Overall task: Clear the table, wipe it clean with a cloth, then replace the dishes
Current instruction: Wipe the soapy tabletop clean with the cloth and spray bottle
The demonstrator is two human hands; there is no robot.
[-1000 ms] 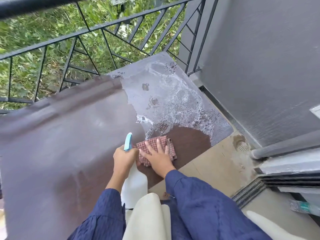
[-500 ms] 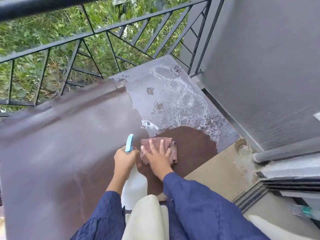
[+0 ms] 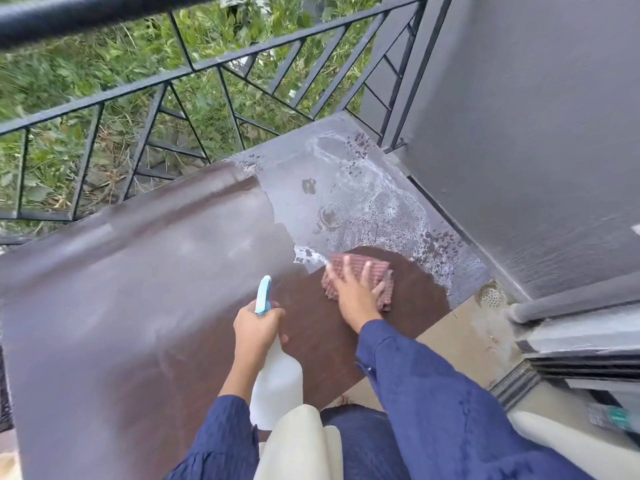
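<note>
A brown table (image 3: pixel 138 306) stands on a narrow balcony, hemmed by a black railing (image 3: pixel 207 67) with greenery beyond and a grey wall (image 3: pixel 536 133) on the right. No dishes are on the top, so the clearing looks done and the wiping is under way. The far right corner is covered with soapy foam (image 3: pixel 374 209), while the patch nearer the person shows dark, wet and clean. The right hand (image 3: pixel 353 292) lies flat with fingers spread, pressing a folded red checked cloth (image 3: pixel 360 271) onto the table at the near edge of the foam. The left hand (image 3: pixel 256 327) is wrapped closed around the neck of a white spray bottle (image 3: pixel 277 382) with a blue trigger (image 3: pixel 262 294), held upright over the near edge. The cloth is soft and limp, probably soaked by now, so it will slide easily on the slick surface and bunch if pushed from one corner; a flat palm over its middle, as here, seems the best hold. The bottle looks light, though its fill level is not clear from this angle, and a wet neck could slip. The remaining foam towards the wall and railing is likely the next area to sweep.
</note>
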